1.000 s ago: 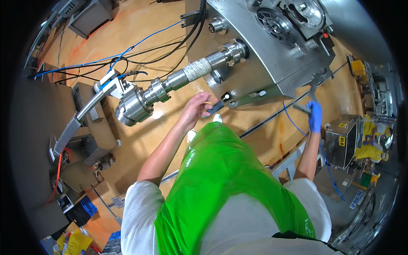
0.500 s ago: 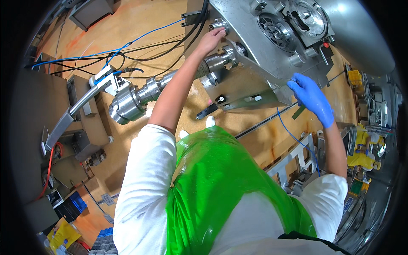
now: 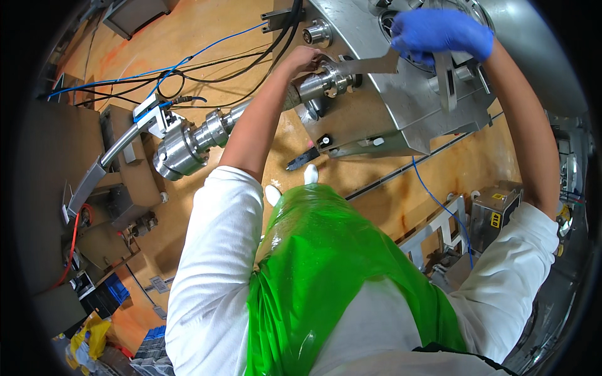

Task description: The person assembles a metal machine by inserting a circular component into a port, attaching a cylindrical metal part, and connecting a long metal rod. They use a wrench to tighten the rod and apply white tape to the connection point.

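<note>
My right hand (image 3: 439, 32), in a blue glove, is closed over a flat metal bar (image 3: 370, 65) above the machine top. The bar's left end reaches the pipe coupling (image 3: 335, 76) on the machine's side; its exact shape is partly hidden by the glove. Another flat metal piece (image 3: 447, 84) hangs below the same glove; I cannot tell whether it belongs to the bar. Bare, with its fingers curled, my left hand (image 3: 305, 58) is at the upper edge of the coupling. A steel pipe (image 3: 216, 128) runs from the coupling toward the lower left.
The steel machine (image 3: 417, 103) fills the upper right, with a round short fitting (image 3: 318, 32) on its side. Black and blue cables (image 3: 182, 74) cross at left. A white-grey frame (image 3: 439, 229) and a metal box (image 3: 495, 216) stand at right. A blue hose (image 3: 433, 200) hangs near them.
My right hand has moved up and left over the machine top, lifting the bar's near end. My left hand has moved from the round fitting down to the pipe coupling.
</note>
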`<state>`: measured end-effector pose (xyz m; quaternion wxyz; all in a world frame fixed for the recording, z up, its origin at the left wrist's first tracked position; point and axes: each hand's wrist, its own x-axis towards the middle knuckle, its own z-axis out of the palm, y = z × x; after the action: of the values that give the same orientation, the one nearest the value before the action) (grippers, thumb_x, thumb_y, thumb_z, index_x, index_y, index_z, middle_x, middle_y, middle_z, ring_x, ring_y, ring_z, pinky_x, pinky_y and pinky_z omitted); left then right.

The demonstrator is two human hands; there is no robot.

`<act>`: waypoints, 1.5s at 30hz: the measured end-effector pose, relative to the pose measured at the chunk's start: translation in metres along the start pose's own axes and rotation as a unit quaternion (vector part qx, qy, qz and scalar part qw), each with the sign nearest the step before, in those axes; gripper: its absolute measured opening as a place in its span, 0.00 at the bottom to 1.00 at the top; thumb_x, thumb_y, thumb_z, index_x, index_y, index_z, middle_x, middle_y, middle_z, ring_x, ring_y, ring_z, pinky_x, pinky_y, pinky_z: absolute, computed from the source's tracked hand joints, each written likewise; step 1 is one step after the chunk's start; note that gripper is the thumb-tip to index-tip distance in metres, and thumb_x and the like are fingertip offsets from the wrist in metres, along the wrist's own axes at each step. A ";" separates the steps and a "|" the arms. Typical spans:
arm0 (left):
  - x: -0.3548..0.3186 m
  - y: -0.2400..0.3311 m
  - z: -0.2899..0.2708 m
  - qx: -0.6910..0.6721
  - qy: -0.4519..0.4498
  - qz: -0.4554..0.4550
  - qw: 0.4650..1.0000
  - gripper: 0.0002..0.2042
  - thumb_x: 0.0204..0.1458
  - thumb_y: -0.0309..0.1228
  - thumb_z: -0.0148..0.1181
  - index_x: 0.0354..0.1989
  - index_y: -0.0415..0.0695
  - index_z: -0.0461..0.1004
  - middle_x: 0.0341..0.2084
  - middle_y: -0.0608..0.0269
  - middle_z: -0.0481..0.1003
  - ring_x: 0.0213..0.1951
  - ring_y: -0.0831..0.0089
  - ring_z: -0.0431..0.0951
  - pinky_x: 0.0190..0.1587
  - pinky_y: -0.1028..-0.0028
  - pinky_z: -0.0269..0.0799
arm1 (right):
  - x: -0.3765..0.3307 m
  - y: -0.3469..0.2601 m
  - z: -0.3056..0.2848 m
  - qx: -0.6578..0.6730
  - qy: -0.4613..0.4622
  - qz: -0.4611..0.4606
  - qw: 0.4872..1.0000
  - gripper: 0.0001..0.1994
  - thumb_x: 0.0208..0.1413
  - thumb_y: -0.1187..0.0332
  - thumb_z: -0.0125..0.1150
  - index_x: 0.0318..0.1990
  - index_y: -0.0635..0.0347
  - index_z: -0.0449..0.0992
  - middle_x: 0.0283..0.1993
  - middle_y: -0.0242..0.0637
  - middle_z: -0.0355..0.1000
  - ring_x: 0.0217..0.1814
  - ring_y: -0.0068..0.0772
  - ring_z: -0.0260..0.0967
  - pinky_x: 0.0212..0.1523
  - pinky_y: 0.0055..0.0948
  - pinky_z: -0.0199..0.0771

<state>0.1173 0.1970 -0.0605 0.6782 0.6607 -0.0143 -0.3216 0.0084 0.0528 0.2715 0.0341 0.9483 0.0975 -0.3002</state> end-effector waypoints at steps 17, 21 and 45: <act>-0.013 0.001 -0.033 -0.035 0.022 -0.007 0.999 0.12 0.59 0.34 0.48 0.38 0.38 0.74 0.34 0.64 0.76 0.33 0.78 0.77 0.32 0.78 0.72 | 0.041 0.035 0.043 -0.122 0.125 -0.105 0.979 0.12 0.54 0.65 0.49 0.28 0.65 0.71 0.19 0.42 0.68 0.21 0.37 0.68 0.25 0.35 0.69; -0.025 0.020 -0.017 0.223 0.008 0.198 0.955 0.12 0.58 0.38 0.52 0.41 0.48 0.81 0.35 0.70 0.80 0.37 0.79 0.77 0.41 0.77 0.69 | -0.062 0.049 0.189 0.114 0.114 0.031 0.986 0.10 0.60 0.65 0.49 0.42 0.63 0.66 0.31 0.53 0.67 0.37 0.59 0.66 0.38 0.46 0.66; -0.017 0.012 0.005 -0.057 -0.064 -0.022 0.996 0.14 0.59 0.40 0.52 0.47 0.48 0.77 0.37 0.69 0.76 0.37 0.78 0.74 0.41 0.79 0.68 | -0.022 -0.016 0.008 -0.213 -0.012 -0.004 0.977 0.12 0.52 0.67 0.51 0.41 0.55 0.77 0.28 0.42 0.75 0.22 0.38 0.74 0.27 0.34 0.76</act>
<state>0.1064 0.1994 -0.0422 0.7050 0.5994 -0.0247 -0.3783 -0.0169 0.0642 0.2771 0.2352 0.9154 0.1620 -0.2838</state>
